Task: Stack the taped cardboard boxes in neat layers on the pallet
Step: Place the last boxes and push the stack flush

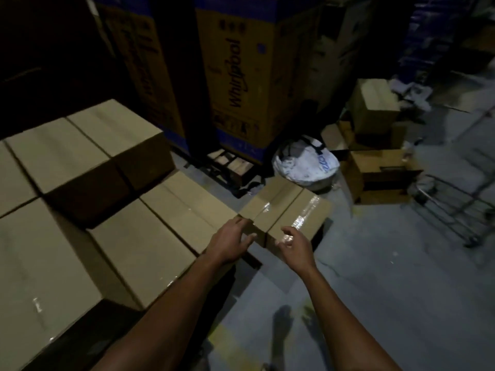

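A taped cardboard box (284,210) sits low at the right end of the stack, shiny tape along its top seam. My left hand (230,241) rests with fingers spread against its near left corner. My right hand (294,246) hovers just above its near right edge, fingers loosely curled and holding nothing. To the left, several taped boxes form the stack: a lower row (166,231) next to the small box and a higher layer (88,151) behind. The pallet under them is hidden.
Tall Whirlpool cartons (241,76) stand behind on a wooden pallet (230,164). A white sack (305,162) and loose open cartons (375,156) lie at the right. A metal trolley (455,204) stands further right on the grey concrete floor (375,277).
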